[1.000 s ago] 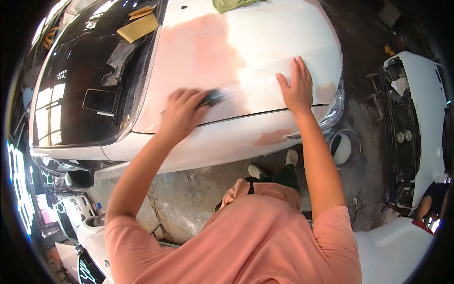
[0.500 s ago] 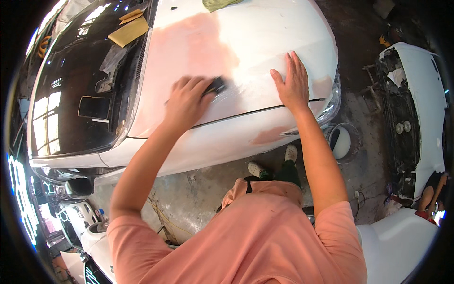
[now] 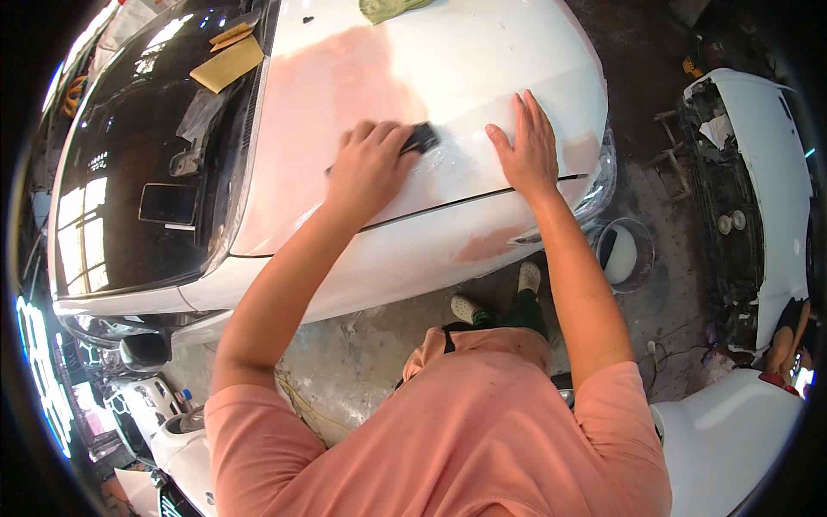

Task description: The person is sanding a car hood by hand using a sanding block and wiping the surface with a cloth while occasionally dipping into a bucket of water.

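A white car hood [image 3: 482,65] spreads out in front of me, with a large pinkish patch [image 3: 332,82] across its left half. My left hand [image 3: 370,168] is closed over a black sanding block [image 3: 422,138], pressed to the hood near the lower edge of that patch. The block's right end shows past my fingers; the rest is hidden under my palm. Wet, whitish smears lie on the paint beside it. To the right, my right hand [image 3: 530,151] rests flat on the hood with its thumb apart, holding nothing.
A green cloth [image 3: 389,9] lies at the hood's far edge. Yellowish sheets [image 3: 228,65] and a phone [image 3: 167,203] rest on the windshield side. A bucket [image 3: 648,258] stands by the front corner. Rightward is a detached white body panel [image 3: 780,181]; another person's arm [image 3: 786,345] shows lower right.
My left hand has slid the sanding block to the right and slightly away from me along the hood. My right hand stays in place on the hood; the view has shifted slightly.
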The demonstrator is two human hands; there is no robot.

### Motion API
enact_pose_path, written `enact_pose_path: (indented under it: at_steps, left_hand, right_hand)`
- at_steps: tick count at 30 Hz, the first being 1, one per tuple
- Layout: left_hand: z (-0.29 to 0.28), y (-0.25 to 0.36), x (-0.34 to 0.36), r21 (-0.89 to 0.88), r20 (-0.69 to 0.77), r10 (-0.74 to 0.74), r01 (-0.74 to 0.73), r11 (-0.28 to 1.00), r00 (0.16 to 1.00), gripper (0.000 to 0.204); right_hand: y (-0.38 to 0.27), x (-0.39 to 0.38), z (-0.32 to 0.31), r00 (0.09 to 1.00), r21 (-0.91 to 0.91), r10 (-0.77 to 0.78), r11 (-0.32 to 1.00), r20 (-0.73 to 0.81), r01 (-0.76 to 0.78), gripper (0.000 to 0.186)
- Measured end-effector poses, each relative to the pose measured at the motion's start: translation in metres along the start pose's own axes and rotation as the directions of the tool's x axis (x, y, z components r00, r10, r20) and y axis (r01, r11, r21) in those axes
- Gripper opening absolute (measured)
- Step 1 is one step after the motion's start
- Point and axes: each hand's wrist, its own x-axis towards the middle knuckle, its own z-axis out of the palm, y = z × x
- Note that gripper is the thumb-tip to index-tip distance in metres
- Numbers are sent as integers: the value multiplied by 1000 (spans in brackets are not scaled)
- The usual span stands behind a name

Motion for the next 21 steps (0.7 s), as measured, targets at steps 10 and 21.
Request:
enact_pose_path:
  at_steps: [10,21]
  left_hand:
    - [-46,-31,-67,-23,72,51,-50,998,996,37]
    - [-45,-23,-62,8,145,120,-122,992,982,37]
  right_hand:
    - [1,1,-3,1000,-26,22,999,-8,-22,75]
    - [4,-1,-4,1000,-9,29,1000,-4,-29,76]
